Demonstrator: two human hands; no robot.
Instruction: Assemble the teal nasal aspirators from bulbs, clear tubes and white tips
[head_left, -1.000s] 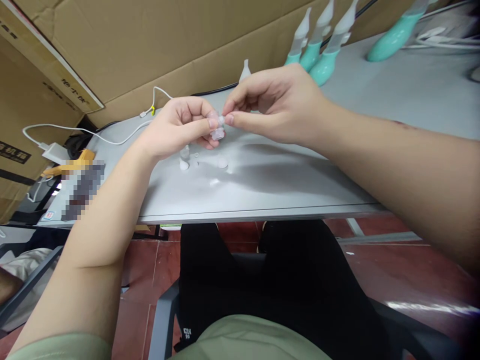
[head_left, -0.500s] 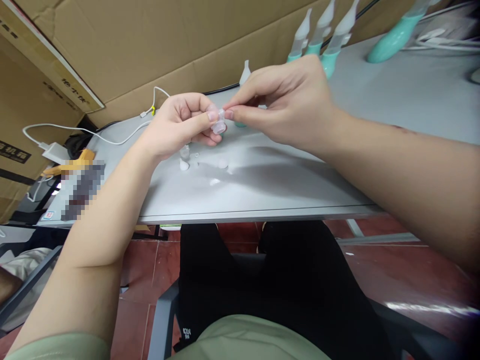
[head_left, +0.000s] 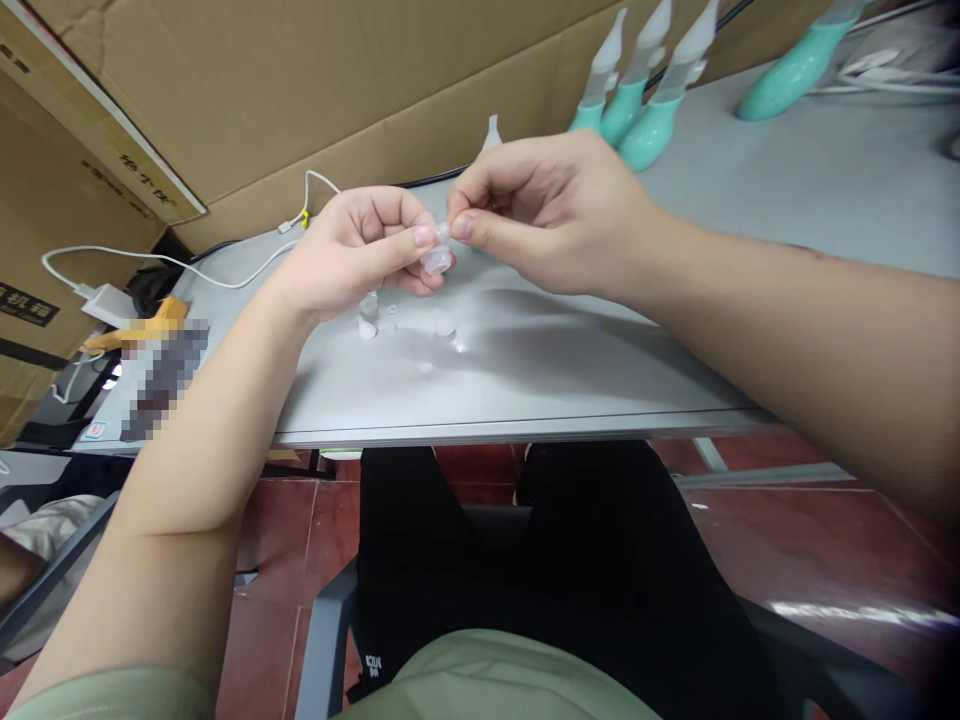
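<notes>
The clear part (head_left: 436, 263) is held above the desk (head_left: 525, 390), between the 2 hands. By the left hand (head_left: 356, 252) it is gripped between thumb and fingers, wider end turned down; the body is presumably steadied this way, with its upper side accessible. There, a stub (head_left: 442, 230) is pinched by thumb and index finger of the right hand (head_left: 566, 212), a grip suited to fine handling; whether the stub is joined to the part cannot be told. White pieces (head_left: 445, 325) are laid on the desk below, probably for easy reach. 3 green bulbs (head_left: 645, 140) are grouped near the cardboard (head_left: 337, 90), apparently out of the working spot; a 4th bulb (head_left: 787, 78) is set apart at right. A white tip (head_left: 492, 132) is partly hidden behind the right hand.
</notes>
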